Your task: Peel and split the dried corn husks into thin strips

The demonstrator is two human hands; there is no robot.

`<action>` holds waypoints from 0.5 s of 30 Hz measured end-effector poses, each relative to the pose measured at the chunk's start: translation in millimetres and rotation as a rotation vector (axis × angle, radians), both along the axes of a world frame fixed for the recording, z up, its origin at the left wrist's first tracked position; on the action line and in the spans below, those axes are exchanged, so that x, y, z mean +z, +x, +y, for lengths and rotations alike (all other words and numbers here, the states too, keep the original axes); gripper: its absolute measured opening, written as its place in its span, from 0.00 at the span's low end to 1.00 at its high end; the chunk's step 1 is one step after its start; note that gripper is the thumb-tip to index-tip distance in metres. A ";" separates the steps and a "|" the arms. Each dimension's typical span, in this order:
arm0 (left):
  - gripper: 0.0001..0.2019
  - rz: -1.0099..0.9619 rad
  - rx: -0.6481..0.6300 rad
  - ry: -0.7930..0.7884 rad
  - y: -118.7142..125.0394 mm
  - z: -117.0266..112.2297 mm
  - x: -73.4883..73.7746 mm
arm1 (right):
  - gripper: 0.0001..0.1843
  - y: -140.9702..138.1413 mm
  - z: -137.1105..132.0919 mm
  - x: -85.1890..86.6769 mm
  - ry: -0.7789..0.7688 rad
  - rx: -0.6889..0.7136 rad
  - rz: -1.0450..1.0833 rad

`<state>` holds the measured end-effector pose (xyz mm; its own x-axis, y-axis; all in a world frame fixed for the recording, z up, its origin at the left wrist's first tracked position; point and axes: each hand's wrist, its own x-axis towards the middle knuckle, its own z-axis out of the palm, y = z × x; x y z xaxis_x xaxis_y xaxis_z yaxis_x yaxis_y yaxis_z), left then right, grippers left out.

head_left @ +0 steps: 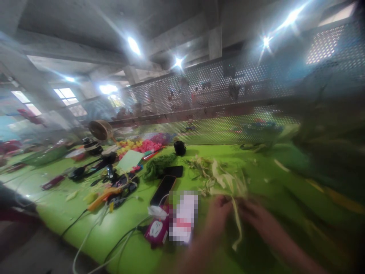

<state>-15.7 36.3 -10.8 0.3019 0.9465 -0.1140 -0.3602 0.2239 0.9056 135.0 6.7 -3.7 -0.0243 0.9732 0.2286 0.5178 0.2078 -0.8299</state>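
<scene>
My left hand (220, 214) is closed, its fingertips at a pale yellow husk-like strip (237, 222). The strip hangs between the two hands, its curled tail dangling toward the table. From the other side my right hand (251, 212) pinches at the same strip; motion blurs its fingers. Just beyond the hands lies a loose pile of similar pale strips (224, 179) on the green table (128, 243). To the left of my left hand are a pixelated white and red item (184, 217) and a purple pack (156, 230) with a white tissue sticking out.
Left of the hands lie a phone (163, 190), a dark flat object (173, 171), green netting (158, 166) and an orange-handled corded tool (102, 198). Cables (122, 243) trail off the front edge. Pink and yellow pieces (142, 146) sit near a perforated metal screen (176, 99).
</scene>
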 end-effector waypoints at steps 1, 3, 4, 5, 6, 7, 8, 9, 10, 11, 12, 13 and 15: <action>0.18 -0.008 -0.004 -0.005 1.4 0.1 0.2 | 0.15 -2.0 -0.5 1.2 -0.021 0.035 0.021; 0.18 0.001 0.015 -0.023 4.1 0.1 1.5 | 0.14 -3.3 -0.6 0.6 -0.026 0.081 0.057; 0.17 0.013 0.034 -0.029 4.9 -0.1 2.4 | 0.14 -2.5 -0.2 -0.3 -0.018 0.101 0.065; 0.16 0.027 0.048 -0.032 5.1 -0.4 3.4 | 0.14 -0.9 0.4 -1.1 -0.007 0.121 0.065; 0.15 0.038 0.054 -0.026 4.9 -0.9 4.4 | 0.14 1.6 1.0 -1.2 0.001 0.138 0.054; 0.15 0.052 0.058 -0.011 4.2 -1.4 5.6 | 0.13 4.6 1.7 -0.3 0.003 0.140 0.032; 0.14 0.071 0.064 0.009 3.1 -2.0 7.0 | 0.13 8.1 2.4 1.4 -0.005 0.125 0.000; 0.13 0.095 0.074 0.031 2.1 -2.6 8.6 | 0.14 11.8 3.1 3.8 -0.020 0.096 -0.032; 0.13 0.122 0.086 0.051 1.1 -3.3 10.6 | 0.15 15.5 3.8 6.5 -0.040 0.061 -0.060; 0.13 0.147 0.091 0.066 0.4 -3.9 12.8 | 0.17 19.1 4.7 9.0 -0.061 0.027 -0.083; 0.13 0.165 0.092 0.075 0.1 -4.6 15.2 | 0.18 22.3 5.6 11.0 -0.079 0.002 -0.102; 0.13 0.177 0.078 0.081 0.2 -5.2 17.7 | 0.18 25.0 6.4 12.1 -0.088 -0.015 -0.118; 0.14 0.183 0.033 0.101 1.0 -6.3 21.7 | 0.18 29.0 7.6 12.1 -0.082 -0.029 -0.153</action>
